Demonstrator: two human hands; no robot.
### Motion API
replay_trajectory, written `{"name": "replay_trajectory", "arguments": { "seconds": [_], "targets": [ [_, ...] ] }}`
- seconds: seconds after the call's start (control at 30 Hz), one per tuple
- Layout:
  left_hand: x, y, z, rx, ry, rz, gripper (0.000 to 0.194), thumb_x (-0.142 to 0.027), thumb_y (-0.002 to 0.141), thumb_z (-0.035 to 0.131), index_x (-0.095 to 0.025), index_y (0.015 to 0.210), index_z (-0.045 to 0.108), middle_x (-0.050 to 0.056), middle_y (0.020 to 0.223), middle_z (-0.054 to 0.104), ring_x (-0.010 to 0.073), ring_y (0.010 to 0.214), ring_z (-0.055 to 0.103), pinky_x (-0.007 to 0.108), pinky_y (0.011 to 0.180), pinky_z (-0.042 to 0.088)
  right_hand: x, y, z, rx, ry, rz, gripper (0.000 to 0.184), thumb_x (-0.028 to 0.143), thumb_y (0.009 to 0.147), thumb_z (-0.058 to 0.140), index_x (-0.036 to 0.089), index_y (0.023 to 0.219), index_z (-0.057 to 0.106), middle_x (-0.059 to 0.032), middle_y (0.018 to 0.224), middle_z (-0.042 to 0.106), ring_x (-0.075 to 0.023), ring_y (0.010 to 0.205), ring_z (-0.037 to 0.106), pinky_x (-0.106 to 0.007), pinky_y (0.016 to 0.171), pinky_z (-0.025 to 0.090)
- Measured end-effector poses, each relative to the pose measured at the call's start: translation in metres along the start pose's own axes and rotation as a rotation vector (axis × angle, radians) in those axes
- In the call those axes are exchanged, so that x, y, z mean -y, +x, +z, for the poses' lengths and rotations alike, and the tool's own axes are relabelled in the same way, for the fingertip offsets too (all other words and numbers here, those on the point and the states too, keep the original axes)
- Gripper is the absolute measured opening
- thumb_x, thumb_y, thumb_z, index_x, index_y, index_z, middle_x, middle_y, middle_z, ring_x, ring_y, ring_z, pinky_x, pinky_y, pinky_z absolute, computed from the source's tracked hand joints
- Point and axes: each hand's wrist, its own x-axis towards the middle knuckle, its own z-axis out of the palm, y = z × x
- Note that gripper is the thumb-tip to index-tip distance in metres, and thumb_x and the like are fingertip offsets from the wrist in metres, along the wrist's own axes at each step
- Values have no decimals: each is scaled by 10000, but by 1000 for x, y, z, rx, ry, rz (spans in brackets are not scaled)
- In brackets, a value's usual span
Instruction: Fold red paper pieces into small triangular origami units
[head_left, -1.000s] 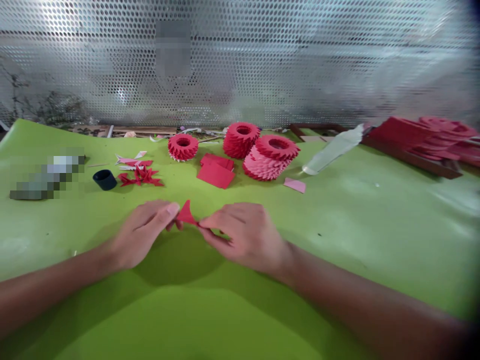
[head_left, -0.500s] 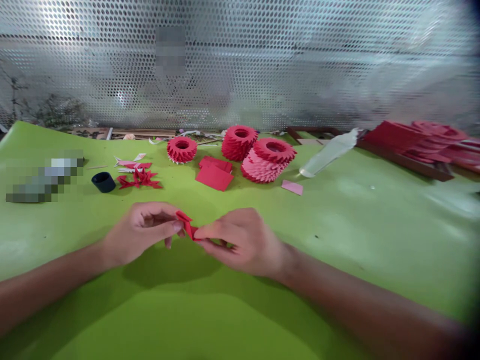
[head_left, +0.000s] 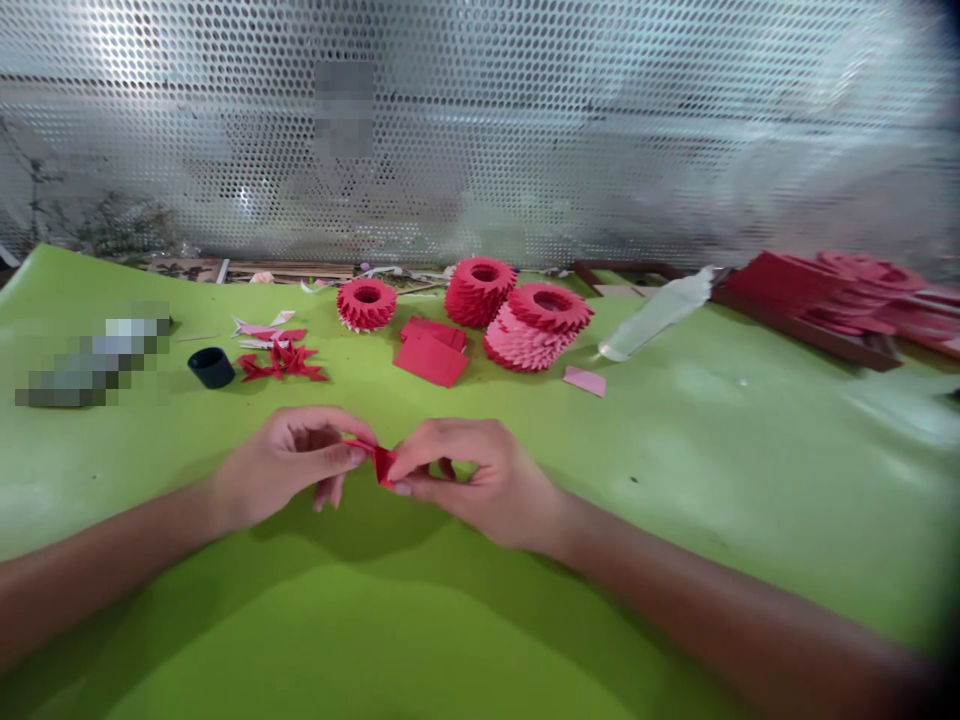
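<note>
A small folded piece of red paper [head_left: 383, 463] is held in the air between both hands, over the green table. My left hand [head_left: 289, 462] pinches its left end between thumb and forefinger, the other fingers curled below. On the right end, my right hand [head_left: 480, 480] grips with thumb and fingertips. Part of the paper is hidden by the fingers. Beyond the hands lie a stack of red paper rectangles [head_left: 430, 355] and a cluster of pointed red folded paper pieces [head_left: 281, 362].
Ring-shaped folded-paper pieces stand behind: a small red one [head_left: 366, 305], a taller red one [head_left: 480, 292] and a pink-and-red one [head_left: 536, 335]. Also there are a black cylinder [head_left: 211, 368], a pink paper slip [head_left: 585, 381], a clear bottle [head_left: 656, 318] and a tray of red paper [head_left: 810, 330].
The red paper has been turned between the fingers, its left end now lying flatter. My right hand's fingers have shifted slightly on it. The view has tilted a little upward.
</note>
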Motion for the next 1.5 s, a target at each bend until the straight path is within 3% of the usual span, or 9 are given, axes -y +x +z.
{"name": "replay_trajectory", "arguments": {
  "seconds": [0.13,0.33,0.53,0.77,0.97,1.07,1.23,1.5],
  "targets": [
    [-2,0,1,20,-19,19,63,-202,816,791,-202,879,795,-18,710,752,54,500,617,116,466,528,1,2,-1,25,70,112,67,185,830,778,199,895,784,-30,865,765,-132,729,676,-247,649,524],
    [-6,0,2,51,-6,39,88,-175,816,791,-245,862,817,-30,775,771,64,591,675,137,579,589,2,4,-2,52,205,342,169,346,807,802,188,865,779,-34,851,753,-135,683,628,-250,579,479],
    [-7,-2,1,77,-34,-12,81,-191,790,818,-234,858,820,-24,657,752,55,528,639,112,521,547,3,2,1,109,336,402,229,391,791,807,179,873,775,-41,864,766,-145,730,664,-266,654,513],
    [-7,-1,1,46,-20,12,90,-144,806,779,-217,850,810,-10,759,773,76,596,669,153,577,572,9,2,3,80,251,424,228,390,812,791,172,877,770,-24,777,734,-114,640,610,-225,567,458],
    [-9,-1,3,21,-30,6,60,-139,772,789,-185,811,785,-2,763,760,92,601,653,182,579,568,6,1,2,113,239,391,215,394,805,797,194,881,778,-33,862,764,-138,723,645,-255,638,502],
    [-8,-1,2,36,-4,-11,69,-134,797,760,-188,832,784,-3,781,754,91,615,654,183,594,566,4,1,2,118,261,432,226,401,809,792,190,890,775,-30,869,761,-120,673,614,-240,588,470],
    [-4,0,-1,40,-9,-8,87,-133,849,718,-194,854,780,-6,802,746,83,624,656,176,611,563,6,3,2,56,285,518,216,370,793,811,173,868,765,-1,742,711,-95,602,563,-210,524,417],
    [-5,-1,0,38,2,22,53,-142,831,732,-182,834,768,1,809,742,91,638,648,190,618,562,2,3,4,-31,275,571,259,407,806,787,170,902,750,-13,752,714,-105,581,596,-204,463,425]
  ]
}}
